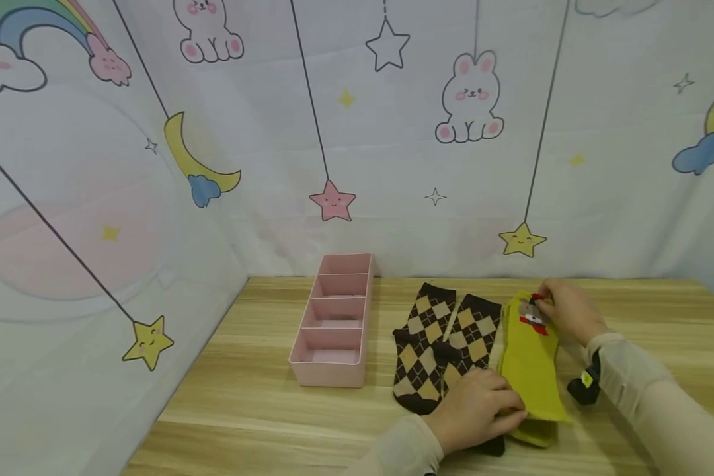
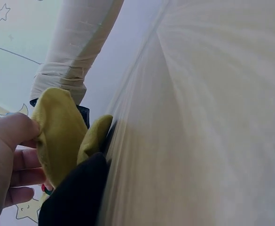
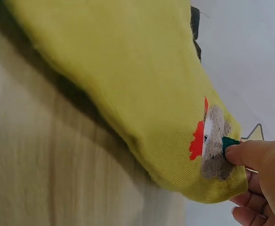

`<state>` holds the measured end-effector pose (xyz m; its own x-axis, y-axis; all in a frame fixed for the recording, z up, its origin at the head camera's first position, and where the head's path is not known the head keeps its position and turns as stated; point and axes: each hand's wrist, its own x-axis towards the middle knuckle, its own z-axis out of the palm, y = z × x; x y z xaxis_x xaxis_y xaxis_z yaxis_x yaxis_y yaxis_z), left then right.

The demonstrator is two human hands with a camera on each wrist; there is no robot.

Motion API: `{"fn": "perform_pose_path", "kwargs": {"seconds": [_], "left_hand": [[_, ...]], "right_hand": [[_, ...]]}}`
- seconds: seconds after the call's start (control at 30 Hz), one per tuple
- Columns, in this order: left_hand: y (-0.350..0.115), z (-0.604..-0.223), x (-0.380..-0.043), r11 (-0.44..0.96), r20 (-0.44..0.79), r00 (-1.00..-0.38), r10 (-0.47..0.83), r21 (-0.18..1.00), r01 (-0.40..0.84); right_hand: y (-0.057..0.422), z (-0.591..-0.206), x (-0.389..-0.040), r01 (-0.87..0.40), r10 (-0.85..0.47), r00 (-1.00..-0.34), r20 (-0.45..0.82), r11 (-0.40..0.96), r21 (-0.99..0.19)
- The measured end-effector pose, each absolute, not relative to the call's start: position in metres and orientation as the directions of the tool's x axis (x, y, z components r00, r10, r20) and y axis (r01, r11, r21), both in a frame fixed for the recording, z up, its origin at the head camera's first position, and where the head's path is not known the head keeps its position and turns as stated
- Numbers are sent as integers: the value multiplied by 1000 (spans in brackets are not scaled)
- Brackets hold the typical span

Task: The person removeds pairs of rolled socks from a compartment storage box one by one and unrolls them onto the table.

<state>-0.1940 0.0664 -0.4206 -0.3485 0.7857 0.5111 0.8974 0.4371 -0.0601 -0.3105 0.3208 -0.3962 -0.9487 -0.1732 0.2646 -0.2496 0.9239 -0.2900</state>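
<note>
A yellow sock point(image 1: 532, 370) with a grey and red animal motif lies lengthwise on the right, over a second yellow sock point(image 1: 538, 434) whose end shows underneath. My right hand point(image 1: 573, 311) pinches the far end beside the motif; in the right wrist view its thumb point(image 3: 250, 153) presses on the motif's edge. At the near end, my left hand point(image 1: 476, 410) pinches the upper sock's edge, lifted off the lower one in the left wrist view point(image 2: 57, 136). Left of them lie two brown-and-tan argyle socks, one in full sight point(image 1: 422, 357), the other point(image 1: 473, 330) partly under my left hand.
A pink organizer box point(image 1: 332, 373) with a row of compartments stands left of the socks on the wood-grain table point(image 1: 232, 403). Behind the table hangs a white cloth point(image 1: 393, 244) with cartoon prints. A small black device point(image 1: 584, 389) sits by my right wrist.
</note>
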Motion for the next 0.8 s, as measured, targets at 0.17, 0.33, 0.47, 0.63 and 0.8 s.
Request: {"fn": "perform_pose_path", "kwargs": {"seconds": [0.17,0.33,0.47,0.63,0.8], "left_hand": [[71,-419,-191,453,543,-370,754,-23,891],[76,-418,-188,480,567,-389,727,-14,877],[84,-417,-185,473,571,-372,732,-33,880],[97,-416,-180,482,554,-365,748,-75,873],[111,-417,-175,488,504,-393,769,-67,870]], "right_hand": [[324,-391,-309,-252,-171,-944,280,925,-283],[328,-386,-307,-250,-166,-942,293,928,-277],[335,-384,-304,-245,-162,-941,297,931,-269],[345,-384,-300,-229,-154,-947,281,938,-259],[355,-386,-296,-216,-149,-954,261,944,-250]]}}
